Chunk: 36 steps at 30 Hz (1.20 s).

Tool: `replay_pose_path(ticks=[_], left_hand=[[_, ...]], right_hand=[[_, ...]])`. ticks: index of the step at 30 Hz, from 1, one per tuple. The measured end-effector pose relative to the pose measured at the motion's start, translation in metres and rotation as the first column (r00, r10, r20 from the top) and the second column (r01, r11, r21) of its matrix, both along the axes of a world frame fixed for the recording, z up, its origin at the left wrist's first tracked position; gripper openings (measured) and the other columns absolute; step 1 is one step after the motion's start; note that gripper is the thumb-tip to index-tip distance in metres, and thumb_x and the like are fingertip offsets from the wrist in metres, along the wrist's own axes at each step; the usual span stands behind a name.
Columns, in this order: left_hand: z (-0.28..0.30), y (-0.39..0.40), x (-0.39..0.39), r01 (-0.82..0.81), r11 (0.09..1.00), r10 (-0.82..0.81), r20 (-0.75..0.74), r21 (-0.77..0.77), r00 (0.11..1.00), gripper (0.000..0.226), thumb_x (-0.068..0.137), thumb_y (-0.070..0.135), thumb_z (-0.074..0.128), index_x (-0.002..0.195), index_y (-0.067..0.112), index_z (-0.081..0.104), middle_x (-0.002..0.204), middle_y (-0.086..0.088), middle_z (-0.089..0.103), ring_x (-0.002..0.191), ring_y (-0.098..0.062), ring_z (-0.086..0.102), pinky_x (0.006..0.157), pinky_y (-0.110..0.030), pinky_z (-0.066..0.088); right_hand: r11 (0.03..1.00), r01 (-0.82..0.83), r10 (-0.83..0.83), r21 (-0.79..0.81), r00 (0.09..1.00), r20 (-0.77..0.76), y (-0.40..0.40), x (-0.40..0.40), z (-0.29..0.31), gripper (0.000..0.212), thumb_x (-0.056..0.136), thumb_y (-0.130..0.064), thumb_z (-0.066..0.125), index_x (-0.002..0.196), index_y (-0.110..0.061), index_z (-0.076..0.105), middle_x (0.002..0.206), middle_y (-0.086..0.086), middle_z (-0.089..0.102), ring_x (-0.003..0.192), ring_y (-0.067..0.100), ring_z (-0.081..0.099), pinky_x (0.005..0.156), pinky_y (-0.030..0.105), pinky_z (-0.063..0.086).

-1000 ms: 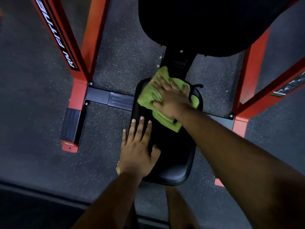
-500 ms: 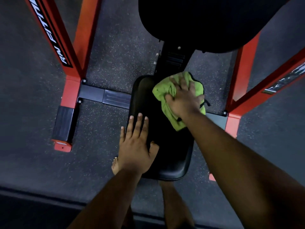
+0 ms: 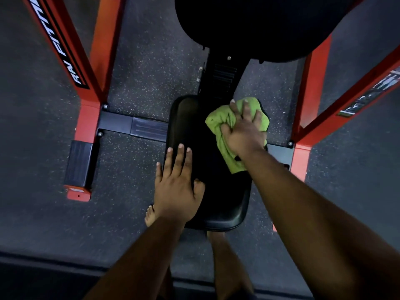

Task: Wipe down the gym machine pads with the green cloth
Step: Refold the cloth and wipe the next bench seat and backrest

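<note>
A black seat pad (image 3: pixel 225 204) lies lengthwise below me at the centre. My right hand (image 3: pixel 244 131) presses the bunched green cloth (image 3: pixel 218 120) onto the pad's far right corner, fingers curled over the cloth. My left hand (image 3: pixel 175 182) rests flat on the pad's left edge, fingers spread and holding nothing. A larger black back pad (image 3: pixel 249 24) looms at the top, above the seat.
Red frame posts (image 3: pixel 93 68) rise at the left and a red post (image 3: pixel 313 87) at the right. A black cross bar (image 3: pixel 132 125) runs along the speckled rubber floor (image 3: pixel 151 61). My bare feet (image 3: pixel 150 215) stand by the seat's near end.
My right hand has swept the cloth from the seat pad's far left corner across to its far right corner and bunched it up. My left hand stayed on the pad's left edge.
</note>
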State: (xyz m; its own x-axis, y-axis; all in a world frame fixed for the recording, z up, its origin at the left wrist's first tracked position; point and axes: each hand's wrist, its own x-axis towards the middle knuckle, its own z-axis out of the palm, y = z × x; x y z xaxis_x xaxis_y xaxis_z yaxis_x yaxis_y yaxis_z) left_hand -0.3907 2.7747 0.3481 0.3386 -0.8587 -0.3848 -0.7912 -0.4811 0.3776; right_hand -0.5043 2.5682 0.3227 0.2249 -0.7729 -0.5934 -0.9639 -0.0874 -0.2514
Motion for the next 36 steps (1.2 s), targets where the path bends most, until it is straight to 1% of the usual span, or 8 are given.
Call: replay_pose_path(ticks=[6, 9, 14, 19, 22, 27, 30, 36], left_hand=[[0.009, 0.012, 0.006, -0.133, 0.973, 0.088, -0.231, -0.188, 0.969, 0.078, 0.091, 0.035, 0.033, 0.163, 0.014, 0.012, 0.171, 0.0, 0.009, 0.157, -0.015, 0.011, 0.123, -0.056, 0.02], [0.01, 0.018, 0.006, -0.181, 0.96, 0.118, -0.277, -0.215, 0.954, 0.072, 0.095, 0.035, 0.031, 0.163, 0.019, 0.016, 0.172, 0.005, 0.006, 0.157, -0.011, 0.012, 0.121, -0.057, 0.026], [0.01, 0.02, 0.006, -0.241, 0.932, 0.142, -0.339, -0.272, 0.93, 0.071, 0.098, 0.038, 0.031, 0.163, 0.021, 0.011, 0.171, 0.009, -0.002, 0.156, -0.006, 0.006, 0.123, -0.05, 0.021], [0.015, 0.019, 0.013, -0.603, 0.741, 0.323, -0.63, -0.296, 0.706, 0.069, 0.102, 0.032, 0.034, 0.162, 0.01, 0.008, 0.171, 0.0, -0.006, 0.156, -0.005, -0.004, 0.124, -0.023, 0.006], [0.011, 0.03, 0.023, -0.712, 0.656, 0.405, -0.68, -0.249, 0.611, 0.07, 0.105, 0.044, 0.031, 0.162, 0.01, 0.012, 0.172, 0.0, -0.004, 0.157, -0.009, -0.002, 0.129, -0.04, 0.01], [0.013, 0.045, 0.035, -0.596, 0.788, 0.37, -0.653, -0.157, 0.661, 0.073, 0.098, 0.049, 0.029, 0.162, 0.016, 0.016, 0.171, 0.004, 0.002, 0.149, 0.015, 0.001, 0.114, -0.002, 0.01], [0.007, 0.047, 0.044, -0.595, 0.794, 0.394, -0.637, -0.127, 0.663, 0.073, 0.097, 0.052, 0.028, 0.162, 0.02, 0.019, 0.171, 0.006, 0.004, 0.149, 0.014, 0.001, 0.114, -0.002, 0.009], [0.028, 0.049, 0.046, -0.605, 0.791, 0.428, -0.627, -0.087, 0.65, 0.068, 0.099, 0.048, 0.029, 0.161, 0.022, 0.023, 0.17, 0.008, 0.011, 0.153, 0.004, 0.007, 0.115, -0.004, 0.009]], right_hand=[[0.975, -0.219, 0.219, 0.025, 0.976, 0.011, 0.151, -0.047, 0.062, 0.087, 0.08, -0.068, 0.023, 0.16, -0.046, -0.003, 0.168, -0.018, -0.021, 0.155, 0.021, -0.022, 0.113, 0.071, 0.022], [0.946, -0.323, 0.323, 0.007, 0.946, -0.004, 0.112, -0.02, 0.044, 0.084, 0.087, -0.066, 0.027, 0.16, -0.044, -0.008, 0.167, -0.018, -0.024, 0.154, 0.021, -0.026, 0.113, 0.079, 0.007], [0.961, -0.267, 0.261, -0.072, 0.962, -0.078, 0.007, 0.088, -0.016, 0.081, 0.1, -0.06, 0.034, 0.162, -0.033, -0.011, 0.17, -0.006, -0.018, 0.157, 0.031, -0.013, 0.109, 0.083, 0.005], [0.874, -0.472, 0.482, -0.111, 0.872, 0.087, 0.066, 0.08, 0.018, 0.085, 0.098, -0.052, 0.044, 0.163, -0.03, -0.006, 0.171, -0.006, -0.015, 0.158, 0.024, -0.009, 0.122, 0.065, 0.001], [0.766, -0.633, 0.642, -0.115, 0.742, 0.191, 0.095, 0.037, 0.036, 0.086, 0.092, -0.056, 0.05, 0.161, -0.045, 0.0, 0.17, -0.015, -0.011, 0.158, 0.018, -0.008, 0.121, 0.064, -0.002], [0.894, -0.447, 0.447, -0.003, 0.894, -0.007, 0.031, 0.097, 0.005, 0.088, 0.087, -0.077, 0.047, 0.156, -0.056, -0.003, 0.169, -0.009, -0.02, 0.156, 0.033, -0.018, 0.105, 0.086, -0.001], [0.872, -0.484, 0.483, -0.071, 0.875, -0.023, 0.068, 0.105, 0.011, 0.088, 0.087, -0.075, 0.042, 0.16, -0.045, 0.003, 0.171, -0.002, -0.015, 0.157, 0.035, -0.009, 0.111, 0.08, 0.001], [0.752, -0.638, 0.656, -0.166, 0.749, 0.092, 0.181, 0.0, 0.072, 0.088, 0.081, -0.07, 0.039, 0.16, -0.047, 0.01, 0.172, -0.006, -0.001, 0.158, 0.026, 0.008, 0.119, 0.07, 0.001]])
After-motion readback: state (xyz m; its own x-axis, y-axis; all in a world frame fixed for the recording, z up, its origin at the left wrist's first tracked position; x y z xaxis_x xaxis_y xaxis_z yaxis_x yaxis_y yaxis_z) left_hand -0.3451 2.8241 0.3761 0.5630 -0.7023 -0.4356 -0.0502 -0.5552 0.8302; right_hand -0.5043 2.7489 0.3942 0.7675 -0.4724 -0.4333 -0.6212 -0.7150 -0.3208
